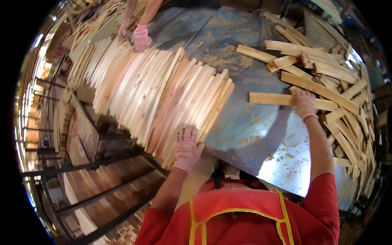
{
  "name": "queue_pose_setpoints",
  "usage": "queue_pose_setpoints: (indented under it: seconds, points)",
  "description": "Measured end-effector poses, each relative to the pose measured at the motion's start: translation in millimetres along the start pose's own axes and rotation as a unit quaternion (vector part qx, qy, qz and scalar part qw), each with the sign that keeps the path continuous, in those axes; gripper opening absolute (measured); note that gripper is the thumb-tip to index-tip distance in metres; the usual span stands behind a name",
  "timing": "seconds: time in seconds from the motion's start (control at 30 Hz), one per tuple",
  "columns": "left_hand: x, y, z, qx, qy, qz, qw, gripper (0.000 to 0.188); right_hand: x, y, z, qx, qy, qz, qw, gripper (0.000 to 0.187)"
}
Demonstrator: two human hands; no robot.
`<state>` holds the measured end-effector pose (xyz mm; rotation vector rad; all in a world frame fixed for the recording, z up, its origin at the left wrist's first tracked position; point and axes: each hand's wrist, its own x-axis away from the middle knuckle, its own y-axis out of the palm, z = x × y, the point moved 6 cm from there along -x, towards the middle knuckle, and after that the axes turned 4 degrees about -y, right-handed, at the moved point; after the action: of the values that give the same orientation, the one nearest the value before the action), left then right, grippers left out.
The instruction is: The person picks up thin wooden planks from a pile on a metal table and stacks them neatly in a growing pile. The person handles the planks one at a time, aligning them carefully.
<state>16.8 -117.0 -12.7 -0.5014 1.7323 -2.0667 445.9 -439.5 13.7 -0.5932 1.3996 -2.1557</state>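
Note:
On the metal table, a long row of pale wooden slats (155,94) stands packed side by side. My left hand (188,149), in a pinkish glove, lies with fingers extended against the near ends of this row, close to its right end. Off to the right, my gloved right hand (305,104) is closed over a single wooden slat (269,98), which points left from the loose pile. Its fingers curl over the slat's far edge, and the thumb is hidden. Loose wooden slats (335,69) lie jumbled around and beyond that hand.
The blue-grey metal tabletop (237,122), dusted with sawdust, spans between row and pile. At the row's far left end are another person's gloved hands (140,37). A dark metal rack (102,200) holding stacked wood stands at lower left.

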Motion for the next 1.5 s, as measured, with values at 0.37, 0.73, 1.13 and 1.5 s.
queue_pose_setpoints:
  seconds: [0.37,0.73,1.13,1.5]
  points:
    - [225.8,3.6,-116.1,0.303,-0.543,0.047,0.782,0.05,60.2,58.8,-115.3,-0.777,0.134,-0.187,0.586,0.04]
    - [210.4,91.0,-79.4,0.79,-0.532,-0.011,0.305,0.027,79.2,-45.9,-338.0,-0.652,0.002,-0.343,0.676,0.077]
    - [142.9,-41.8,-104.7,0.798,-0.394,-0.209,0.405,0.068,76.5,-21.1,-348.0,-0.737,0.022,-0.217,0.64,0.064]
    - [-16.2,-89.3,-23.1,0.339,-0.019,-0.257,0.905,0.064,78.2,-24.6,-352.4,-0.87,0.079,-0.156,0.462,0.075]
